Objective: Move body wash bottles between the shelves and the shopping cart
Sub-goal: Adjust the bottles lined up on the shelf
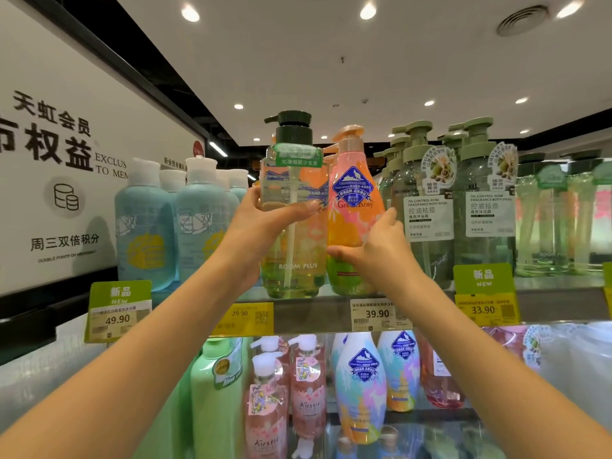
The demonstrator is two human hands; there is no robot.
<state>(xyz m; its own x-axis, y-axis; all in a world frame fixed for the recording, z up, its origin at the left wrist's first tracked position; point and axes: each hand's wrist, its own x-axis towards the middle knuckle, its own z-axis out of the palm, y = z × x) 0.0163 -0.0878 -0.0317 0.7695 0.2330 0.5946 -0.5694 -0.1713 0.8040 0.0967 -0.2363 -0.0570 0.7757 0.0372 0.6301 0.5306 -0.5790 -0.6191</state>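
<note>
Two hands work our top shelf [311, 314]: left hand [265, 223] grips the clear pump bottle [293, 207], right hand [371, 246] steadies the orange bottle [356, 193], seemingly making room.

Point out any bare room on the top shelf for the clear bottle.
One gap: between the blue bottles and the orange bottle, where the left hand holds the clear bottle. Right of the orange bottle, green bottles stand packed.
</note>
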